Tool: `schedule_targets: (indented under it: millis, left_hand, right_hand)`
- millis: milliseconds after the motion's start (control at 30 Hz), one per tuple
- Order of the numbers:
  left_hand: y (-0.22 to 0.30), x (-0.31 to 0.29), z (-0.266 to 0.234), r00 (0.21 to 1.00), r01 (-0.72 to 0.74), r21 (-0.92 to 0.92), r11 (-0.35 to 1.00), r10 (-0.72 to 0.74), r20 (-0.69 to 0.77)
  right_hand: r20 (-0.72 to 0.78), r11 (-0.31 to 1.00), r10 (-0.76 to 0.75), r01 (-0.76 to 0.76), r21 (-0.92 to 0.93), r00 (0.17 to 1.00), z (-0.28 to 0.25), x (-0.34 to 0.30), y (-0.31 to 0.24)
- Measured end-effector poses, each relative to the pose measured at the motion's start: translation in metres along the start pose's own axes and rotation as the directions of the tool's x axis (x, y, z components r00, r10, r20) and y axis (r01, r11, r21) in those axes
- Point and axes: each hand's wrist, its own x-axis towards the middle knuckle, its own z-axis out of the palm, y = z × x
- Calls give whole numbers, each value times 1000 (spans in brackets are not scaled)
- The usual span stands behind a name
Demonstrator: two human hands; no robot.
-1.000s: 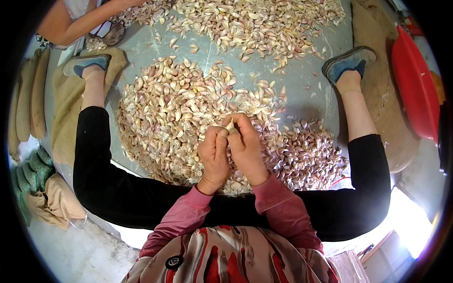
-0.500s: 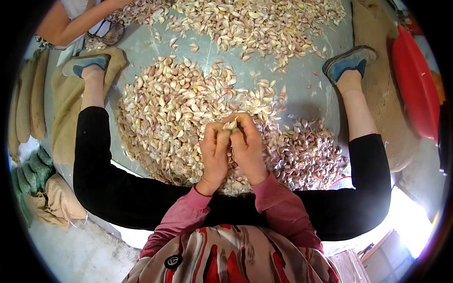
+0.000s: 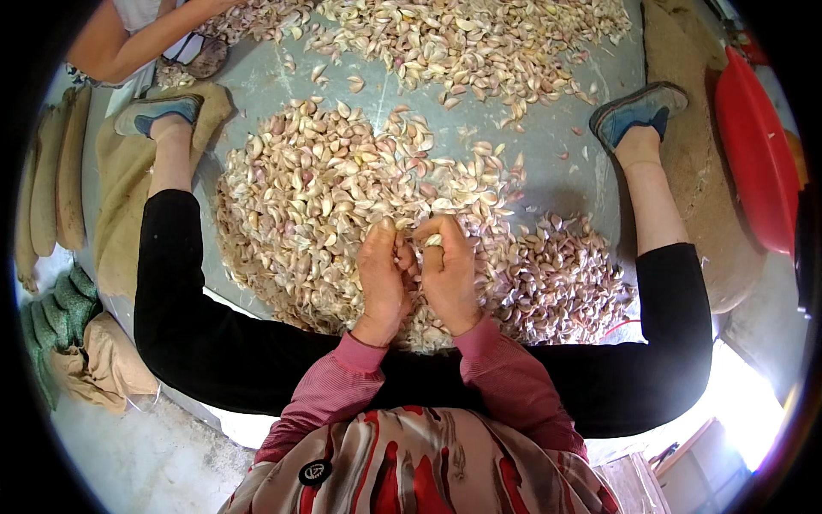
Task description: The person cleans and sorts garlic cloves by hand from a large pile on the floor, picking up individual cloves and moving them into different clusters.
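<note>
Both my hands are held close together over a broad heap of garlic cloves (image 3: pixel 300 197). Between the thumb and curled forefinger of my right hand (image 3: pixel 449 287) is a pale garlic clove (image 3: pixel 434 241). Beside it, my left hand (image 3: pixel 382 287) has its thumb raised and its fingers curled inward toward the right hand. Whatever those curled fingers hold, if anything, is hidden. Darker, pinkish cloves (image 3: pixel 565 287) lie in a pile to the right of my hands, joining the main heap.
Another garlic heap (image 3: pixel 479 51) spreads across the far side of the grey surface (image 3: pixel 257 81). At the far left a person's arm (image 3: pixel 145 47) reaches in. Burlap (image 3: pixel 685 154) and a red plastic container (image 3: pixel 753 154) lie at right; rolled sacks (image 3: pixel 64 180) are at left.
My hands have parted slightly from their shared pinch on the clove. The left thumb has come away and points up, while the clove stays in my right hand.
</note>
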Motion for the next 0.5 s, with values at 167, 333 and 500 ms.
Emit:
schedule_targets:
  millis: [167,333,500]
  left_hand:
    - [1,1,-7,997,-2,63,998,-3,79]
    - [-3,-6,-11,946,-178,285,942,85,312]
    - [-1,-6,-8,971,94,-7,996,-90,222]
  right_hand:
    - [-39,989,-146,145,-27,988,-18,11,-27]
    - [25,927,151,-151,344,988,-9,6,4]
    - [202,535,475,-464,706,856,-10,4,12]
